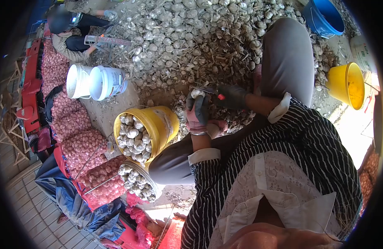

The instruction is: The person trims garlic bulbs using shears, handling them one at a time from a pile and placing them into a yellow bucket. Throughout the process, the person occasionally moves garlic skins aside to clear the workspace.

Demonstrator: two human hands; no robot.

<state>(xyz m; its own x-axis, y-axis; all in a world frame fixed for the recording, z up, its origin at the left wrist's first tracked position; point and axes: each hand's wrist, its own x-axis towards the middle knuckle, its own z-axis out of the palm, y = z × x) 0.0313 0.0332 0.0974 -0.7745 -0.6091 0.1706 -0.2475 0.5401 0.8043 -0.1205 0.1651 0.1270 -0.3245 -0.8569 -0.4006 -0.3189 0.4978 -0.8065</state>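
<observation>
Garlic bulb [197, 93]: one pale head, held at the fingertips of the left hand [197, 113], standing at the 12 o'clock end of that hand, above the lap and at the near edge of the big garlic heap [191, 33]. Left hand: in a pink-and-grey glove, fingers curled shut around the bulb's lower half, its top left bare. Right hand [233, 96]: in a dark glove, at 3 o'clock from the bulb and just beside it, closed on a cutting tool [213, 91] with a red mark by the grip. Tool axis: roughly 3 to 9 o'clock, working end pointing at the bulb and reaching or nearly reaching it. Whether the blades are parted cannot be told. Bulb axis: stem and root ends too small to make out. Nearer hand: the left, already in contact, with the right a short way off along the tool's line. Yellow bucket [164, 120]: at 8 o'clock from the left hand, near, tilted toward the person, part-filled with trimmed heads. Also in view: two white buckets [104, 83] at 10 o'clock, a second yellow bucket [345, 81] at 3 o'clock, a blue bucket [324, 16] at 1 o'clock, mesh sacks [79, 141] of garlic at 8 o'clock, and another person [71, 37] seated at 10 o'clock.
</observation>
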